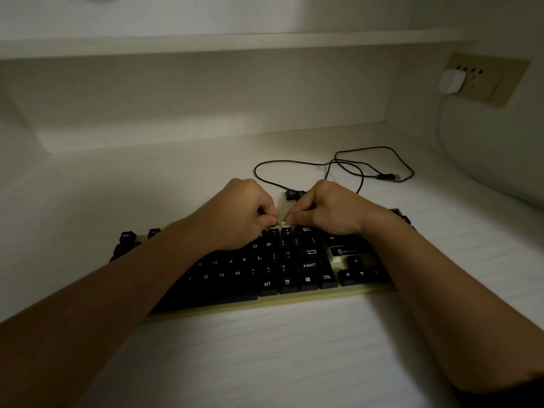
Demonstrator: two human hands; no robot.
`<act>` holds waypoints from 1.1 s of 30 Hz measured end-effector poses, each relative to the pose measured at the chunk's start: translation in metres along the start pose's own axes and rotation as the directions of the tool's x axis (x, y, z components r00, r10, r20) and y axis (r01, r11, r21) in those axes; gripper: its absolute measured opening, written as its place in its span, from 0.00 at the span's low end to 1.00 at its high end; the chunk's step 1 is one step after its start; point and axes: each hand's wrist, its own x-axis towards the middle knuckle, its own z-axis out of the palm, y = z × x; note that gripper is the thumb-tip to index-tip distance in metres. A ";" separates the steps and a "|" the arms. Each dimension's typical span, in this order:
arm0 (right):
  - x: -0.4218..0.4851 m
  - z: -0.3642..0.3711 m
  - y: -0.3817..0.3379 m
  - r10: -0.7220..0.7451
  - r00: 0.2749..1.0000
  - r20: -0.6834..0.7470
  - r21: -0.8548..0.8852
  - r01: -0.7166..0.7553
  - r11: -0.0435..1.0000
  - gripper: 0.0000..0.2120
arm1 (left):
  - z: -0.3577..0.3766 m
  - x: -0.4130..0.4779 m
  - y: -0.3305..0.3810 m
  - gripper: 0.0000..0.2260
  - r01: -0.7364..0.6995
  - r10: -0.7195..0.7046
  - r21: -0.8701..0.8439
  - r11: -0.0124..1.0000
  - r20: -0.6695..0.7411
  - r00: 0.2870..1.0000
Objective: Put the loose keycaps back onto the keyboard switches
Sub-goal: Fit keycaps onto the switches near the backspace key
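Observation:
A black-keyed keyboard on a pale yellow base lies across the white desk. Both hands are at its top row, just above the minus and plus keys. My left hand has its fingers curled, and thumb and forefinger pinch a small dark keycap against the top row. My right hand is curled too, thumb and forefinger tips pressed together over a pale bare spot; whatever they hold is hidden. Two loose dark keycaps lie on the desk behind the hands.
The keyboard's black cable loops over the desk behind the hands and ends in a USB plug. A wall socket with a white plug is at the right. Shelf walls close the back and left.

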 end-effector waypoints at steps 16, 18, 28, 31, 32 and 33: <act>0.000 0.000 -0.001 0.012 1.000 -0.010 -0.013 -0.012 1.000 0.05 | 0.021 -0.018 -0.005 0.06 -0.149 0.146 0.007 0.989 -0.259 0.955; -0.001 0.000 -0.002 0.014 1.000 -0.010 -0.017 -0.014 1.000 0.06 | 0.022 -0.019 -0.004 0.06 -0.157 0.149 -0.011 0.987 -0.262 0.954; -0.002 0.001 -0.006 0.019 1.000 -0.007 -0.022 -0.019 1.000 0.06 | 0.023 -0.020 -0.006 0.12 -0.153 0.148 -0.002 0.988 -0.232 0.961; -0.002 -0.001 -0.006 0.015 1.000 -0.006 -0.027 -0.015 1.000 0.06 | 0.024 -0.018 -0.006 0.12 -0.154 0.148 -0.008 0.988 -0.232 0.961; -0.002 0.000 -0.006 0.013 1.000 -0.005 -0.028 -0.013 1.000 0.06 | 0.024 -0.019 -0.006 0.11 -0.156 0.150 -0.004 0.988 -0.233 0.961; -0.001 0.000 -0.006 0.011 1.000 -0.008 -0.031 -0.012 0.999 0.06 | 0.025 -0.019 -0.007 0.11 -0.157 0.154 0.005 0.988 -0.235 0.960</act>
